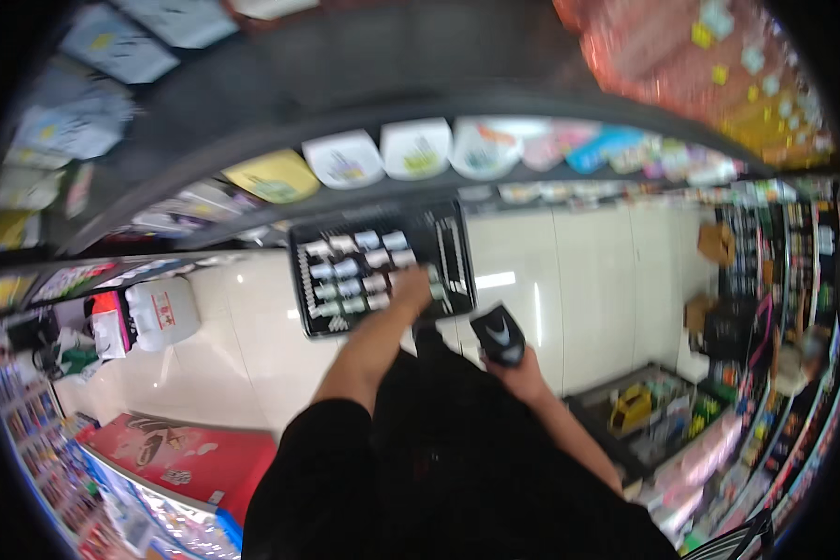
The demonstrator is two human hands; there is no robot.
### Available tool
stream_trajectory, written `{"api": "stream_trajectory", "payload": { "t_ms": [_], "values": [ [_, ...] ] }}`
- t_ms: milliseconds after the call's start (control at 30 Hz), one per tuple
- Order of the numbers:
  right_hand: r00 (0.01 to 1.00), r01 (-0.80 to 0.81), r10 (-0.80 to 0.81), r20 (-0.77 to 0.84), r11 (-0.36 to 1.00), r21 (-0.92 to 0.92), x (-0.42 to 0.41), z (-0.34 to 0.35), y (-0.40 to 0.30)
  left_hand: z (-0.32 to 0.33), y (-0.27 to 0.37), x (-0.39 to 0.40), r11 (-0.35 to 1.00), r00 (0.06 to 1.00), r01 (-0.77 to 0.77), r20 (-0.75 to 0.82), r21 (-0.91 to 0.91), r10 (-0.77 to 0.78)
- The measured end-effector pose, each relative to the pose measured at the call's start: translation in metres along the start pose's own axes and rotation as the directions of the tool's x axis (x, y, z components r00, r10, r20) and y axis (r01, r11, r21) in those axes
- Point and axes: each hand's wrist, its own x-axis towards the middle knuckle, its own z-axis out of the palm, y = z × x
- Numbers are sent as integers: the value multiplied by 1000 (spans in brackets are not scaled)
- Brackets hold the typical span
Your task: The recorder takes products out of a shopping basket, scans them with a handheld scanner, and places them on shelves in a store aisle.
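Observation:
My left hand [411, 288] reaches down over a black tray [467, 262] that holds rows of small pale pieces and longer light strips. It touches or hovers just above the pieces at the tray's right-middle part; its fingertips are blurred, so I cannot tell whether it grips one. Off the tray's lower right corner, my right hand [519, 369] is closed around a black object [500, 336] with a white swoosh mark, perhaps a folded sock or a pouch.
A shelf [406, 183] with packaged goods curves across ahead. At left stand a white plastic jug [161, 313] and a red chest [189, 458]. A dark bin [644, 420] of goods is at lower right. A person [798, 364] is among the far-right shelves. Pale tiled floor [595, 280] shows between.

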Motion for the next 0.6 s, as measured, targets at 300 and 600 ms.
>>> {"api": "stream_trajectory", "payload": {
  "t_ms": [300, 600],
  "values": [
    [969, 163, -163, 186, 987, 16, 23, 36, -92, -97, 18, -119, 878, 856, -396, -454, -267, 248],
    [891, 127, -269, 365, 921, 368, 1, 106, -216, -315, -63, -269, 827, 248, -505, -959, -246, -134]
  ]
}}
